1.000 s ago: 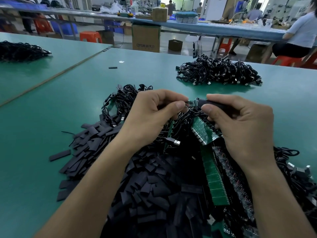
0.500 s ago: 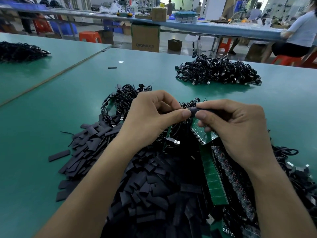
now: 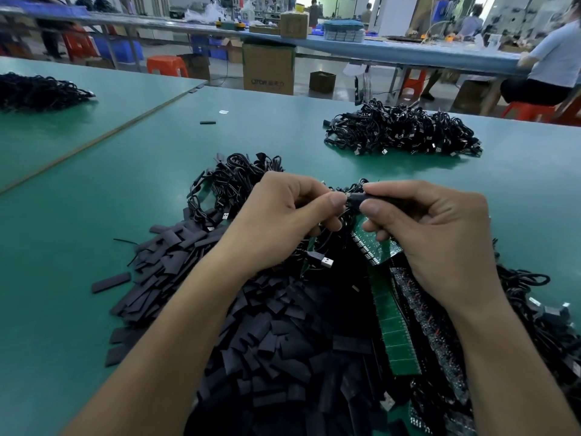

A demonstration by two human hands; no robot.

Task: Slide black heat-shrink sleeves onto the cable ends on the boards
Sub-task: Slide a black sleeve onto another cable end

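My right hand (image 3: 434, 234) pinches a black heat-shrink sleeve (image 3: 356, 200) between thumb and forefinger at mid-frame. My left hand (image 3: 283, 221) pinches the cable end just left of the sleeve, thumb tip touching the sleeve's mouth. The small board on that cable end is mostly hidden by the fingers and the sleeve. Green circuit board strips (image 3: 393, 325) lie below my right hand. A heap of flat black sleeves (image 3: 261, 335) covers the table in front of me. A USB plug (image 3: 325, 262) sticks out under my left wrist.
A tangle of black cables (image 3: 239, 177) lies behind my left hand, another cable pile (image 3: 402, 130) at the far right and a third (image 3: 37, 89) at the far left. The green table (image 3: 78, 215) shows to the left. A seated person (image 3: 547, 67) works at the back right.
My hands have closed together and sunk slightly. The sleeve in my right hand has moved left over the cable end, so the small board seen earlier between my fingers is now covered.
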